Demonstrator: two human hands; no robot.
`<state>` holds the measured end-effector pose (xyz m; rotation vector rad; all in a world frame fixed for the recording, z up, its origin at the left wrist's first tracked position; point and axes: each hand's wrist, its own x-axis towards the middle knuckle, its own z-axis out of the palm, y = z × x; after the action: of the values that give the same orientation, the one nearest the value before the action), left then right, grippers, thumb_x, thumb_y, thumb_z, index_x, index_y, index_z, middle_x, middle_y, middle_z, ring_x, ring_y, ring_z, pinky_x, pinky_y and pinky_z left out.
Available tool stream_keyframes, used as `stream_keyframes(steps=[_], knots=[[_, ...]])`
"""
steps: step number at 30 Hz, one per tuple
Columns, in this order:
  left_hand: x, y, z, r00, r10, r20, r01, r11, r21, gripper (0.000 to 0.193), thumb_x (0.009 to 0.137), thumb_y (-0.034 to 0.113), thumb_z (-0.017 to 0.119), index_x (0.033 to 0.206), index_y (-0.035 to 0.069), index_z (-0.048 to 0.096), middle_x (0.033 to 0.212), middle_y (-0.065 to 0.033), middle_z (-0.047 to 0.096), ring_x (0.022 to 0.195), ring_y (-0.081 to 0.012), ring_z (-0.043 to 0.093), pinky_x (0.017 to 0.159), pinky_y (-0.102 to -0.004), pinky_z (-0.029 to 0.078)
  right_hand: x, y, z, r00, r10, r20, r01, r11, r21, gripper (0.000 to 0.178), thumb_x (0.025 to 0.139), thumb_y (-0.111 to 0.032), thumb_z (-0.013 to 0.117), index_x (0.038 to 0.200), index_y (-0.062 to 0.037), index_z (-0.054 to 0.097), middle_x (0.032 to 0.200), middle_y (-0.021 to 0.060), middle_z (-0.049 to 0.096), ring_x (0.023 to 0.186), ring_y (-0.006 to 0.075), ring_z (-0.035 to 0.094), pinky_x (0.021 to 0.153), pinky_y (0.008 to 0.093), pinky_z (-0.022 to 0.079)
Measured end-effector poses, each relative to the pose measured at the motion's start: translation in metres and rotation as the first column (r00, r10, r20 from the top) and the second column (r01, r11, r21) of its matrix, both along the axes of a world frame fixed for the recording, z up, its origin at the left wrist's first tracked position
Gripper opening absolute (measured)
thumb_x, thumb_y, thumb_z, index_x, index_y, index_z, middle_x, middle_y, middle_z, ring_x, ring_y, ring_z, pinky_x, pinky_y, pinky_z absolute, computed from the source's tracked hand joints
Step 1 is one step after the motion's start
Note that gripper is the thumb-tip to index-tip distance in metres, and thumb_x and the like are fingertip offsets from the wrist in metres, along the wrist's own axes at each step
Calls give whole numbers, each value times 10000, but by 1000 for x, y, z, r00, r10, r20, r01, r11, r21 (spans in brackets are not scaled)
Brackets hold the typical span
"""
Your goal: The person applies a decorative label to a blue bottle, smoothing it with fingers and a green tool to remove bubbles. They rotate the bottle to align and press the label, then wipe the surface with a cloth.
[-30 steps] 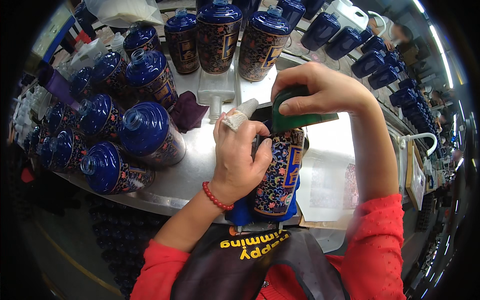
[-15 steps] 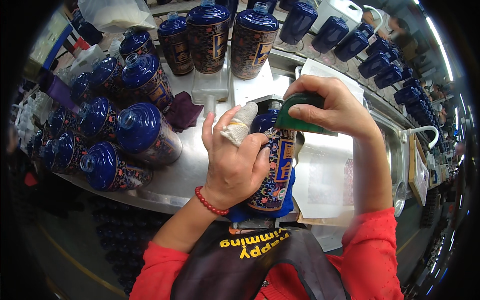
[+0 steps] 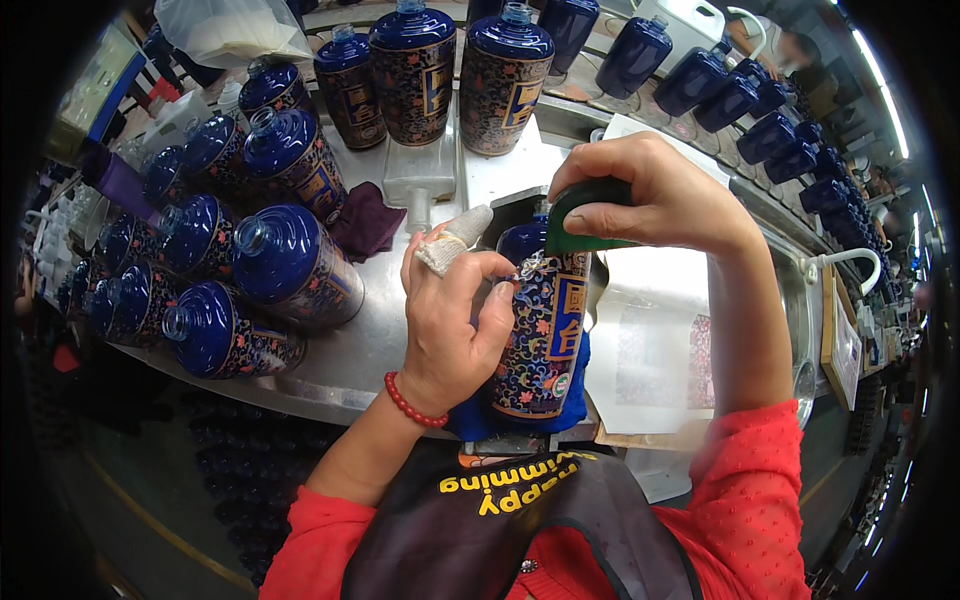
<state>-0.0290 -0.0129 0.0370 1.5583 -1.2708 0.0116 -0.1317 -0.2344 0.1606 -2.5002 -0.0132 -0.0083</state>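
A dark blue bottle (image 3: 535, 345) with a colourful floral wrap lies in front of me, neck away, on a blue cloth (image 3: 572, 395). My right hand (image 3: 640, 200) grips a dark green scraper (image 3: 580, 228) against the bottle's shoulder, partly covering the neck. My left hand (image 3: 450, 310) is at the bottle's left side, thumb and index curled close together by the upper edge of the wrap. Whatever is between those fingertips is too small to make out. A whitish fabric finger cover (image 3: 455, 238) sits on one left finger. Beside the fingertips, the wrap's upper edge looks wrinkled and shiny.
Several decorated blue bottles (image 3: 295, 265) stand to the left, more at the back. A clear bottle (image 3: 420, 175) lies near a dark maroon cloth (image 3: 370, 220). White sheets (image 3: 645, 370) lie on the right. Plain blue bottles (image 3: 690, 80) line the conveyor behind, where a person sits.
My left hand has shifted slightly left, its fingertips drawn back to the edge of the wrap. My right hand and the scraper have moved slightly left. Plain bottles on the conveyor have shifted right.
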Motion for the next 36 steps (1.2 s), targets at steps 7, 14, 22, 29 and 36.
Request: stream_keyframes(steps=[7,14,22,29,36], knots=[[6,-1,2,996,-41,-76,44,998,39,168,879,94,631,1029,31,676,1137,-187,680,1165,-367,601,1091,-453,381,7,-4,-5,997,74,-34,-71,994,86,299,880,-203,802,1062,13,702,898,87,716,806,164,660,745,304,535],[2,-9,13,996,-84,13,82,989,124,344,809,113,701,1142,62,628,1224,-201,637,1295,-390,498,1178,-509,248,-5,-4,-10,998,-7,65,-3,988,156,299,878,-228,804,1046,-1,708,885,66,697,809,134,646,738,281,518],[0,-21,15,987,-30,155,13,994,108,220,800,95,696,995,51,606,1312,-292,590,1273,-429,497,1149,-517,273,-59,20,-38,876,-459,151,393,859,329,286,916,-237,773,1069,-11,687,974,35,687,898,106,634,806,249,498],[3,-24,17,997,-57,51,54,996,65,234,798,132,696,988,64,578,1104,-219,572,1258,-473,446,1130,-626,223,-87,43,-66,746,-615,254,484,764,427,256,931,-213,746,1072,-13,670,908,54,706,823,109,661,724,252,528],[4,-24,23,966,21,256,-53,992,118,130,839,103,657,944,37,617,1341,-315,579,1270,-451,514,1160,-533,267,-93,51,-76,711,-674,202,484,677,554,259,966,-209,724,1105,-7,641,931,51,694,816,104,655,713,246,533]])
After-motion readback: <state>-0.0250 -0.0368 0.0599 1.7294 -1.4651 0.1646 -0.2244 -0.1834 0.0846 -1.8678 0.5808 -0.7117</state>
